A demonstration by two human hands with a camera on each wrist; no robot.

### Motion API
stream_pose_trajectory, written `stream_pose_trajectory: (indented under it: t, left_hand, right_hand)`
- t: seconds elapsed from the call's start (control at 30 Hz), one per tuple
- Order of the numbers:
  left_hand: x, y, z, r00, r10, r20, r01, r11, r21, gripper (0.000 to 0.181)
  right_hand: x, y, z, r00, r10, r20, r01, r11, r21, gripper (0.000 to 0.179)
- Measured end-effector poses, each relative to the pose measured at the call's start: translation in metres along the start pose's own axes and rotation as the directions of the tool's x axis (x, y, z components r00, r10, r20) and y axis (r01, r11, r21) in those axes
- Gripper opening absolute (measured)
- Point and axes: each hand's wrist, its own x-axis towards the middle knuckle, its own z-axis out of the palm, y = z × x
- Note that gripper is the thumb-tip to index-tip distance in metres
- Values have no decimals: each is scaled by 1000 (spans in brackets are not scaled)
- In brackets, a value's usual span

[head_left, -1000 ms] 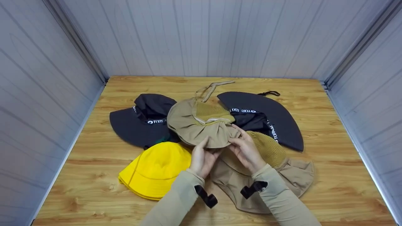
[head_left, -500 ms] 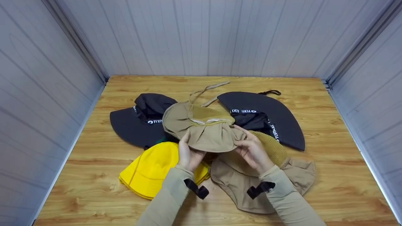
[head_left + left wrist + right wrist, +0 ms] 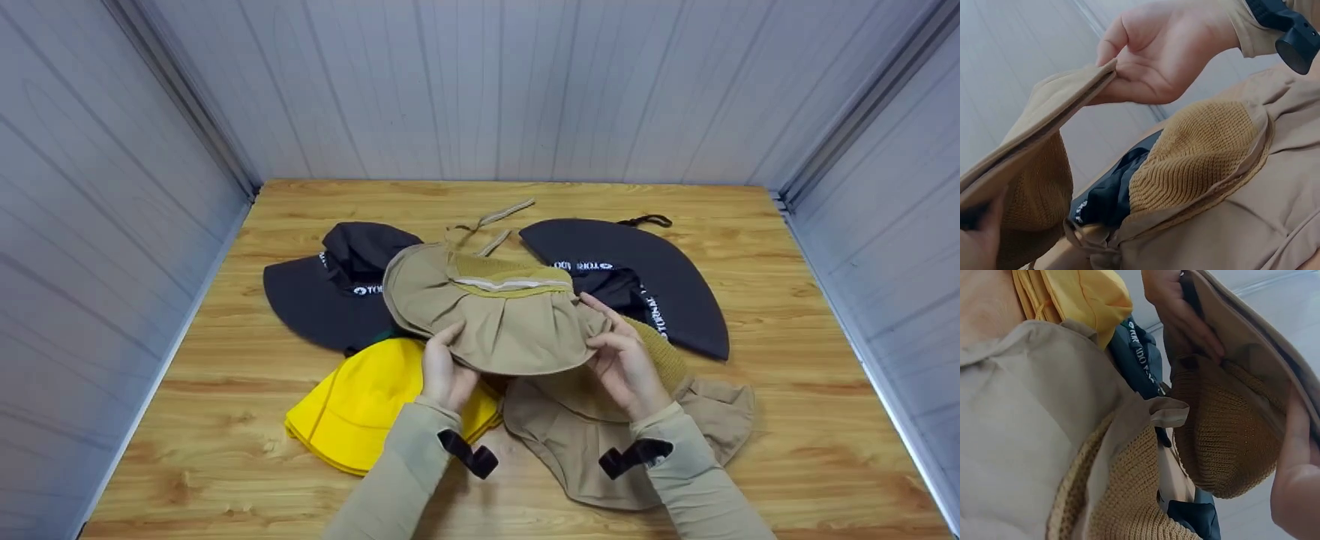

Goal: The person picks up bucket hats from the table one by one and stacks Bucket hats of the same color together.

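Both hands hold up a beige sun hat (image 3: 517,330) with a pleated brim and a mustard knit crown, tilted above the table. The left hand (image 3: 448,373) grips the brim's near left edge, thumb on top and fingers underneath. At the brim's right edge, the right hand (image 3: 626,364) pinches the cloth between thumb and fingers. In the right wrist view, fingers (image 3: 1196,326) lie against the brim's underside and the knit crown (image 3: 1224,444) hangs below. A second beige hat (image 3: 577,450) with a knit crown (image 3: 1207,152) lies under the right hand.
A yellow bucket hat (image 3: 360,405) lies at the left front, partly beneath the left forearm. Black hats with white lettering lie behind, one on the left (image 3: 322,300) and one on the right (image 3: 645,262). Pale panel walls (image 3: 465,90) enclose the wooden table (image 3: 210,442).
The hands have moved apart, the left to the left and the right to the right. The held hat's brim is spread wider and has come nearer, with its ties shifting left.
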Motion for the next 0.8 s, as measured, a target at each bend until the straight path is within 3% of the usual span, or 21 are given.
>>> stream_pose_trajectory:
  t: [0.17, 0.33, 0.4, 0.57, 0.73, 0.8]
  left_hand:
    - [-8, -6, 8, 997, 68, 34, -68, 998, -5, 48]
    - [-18, -15, 16, 989, 113, 91, -113, 994, -5, 52]
    - [-22, -20, 19, 988, 102, 115, -103, 995, 4, 52]
    - [-29, -32, 24, 987, 63, 145, -66, 998, 16, 54]
    - [-32, -40, 25, 984, 47, 174, -50, 999, 12, 52]
    - [-33, -42, 25, 982, 41, 185, -42, 999, 2, 51]
  right_hand:
    - [-5, 6, 2, 997, -78, 0, 78, 995, 68, 72]
    - [-10, 10, 9, 993, -117, -31, 121, 969, 214, 77]
    - [-12, 11, 11, 990, -120, -70, 135, 949, 286, 71]
    - [-14, 14, 16, 978, -110, -180, 178, 888, 423, 35]
    - [-14, 14, 18, 959, -114, -259, 226, 860, 457, 18]
    - [-14, 14, 18, 951, -127, -281, 250, 853, 459, 20]
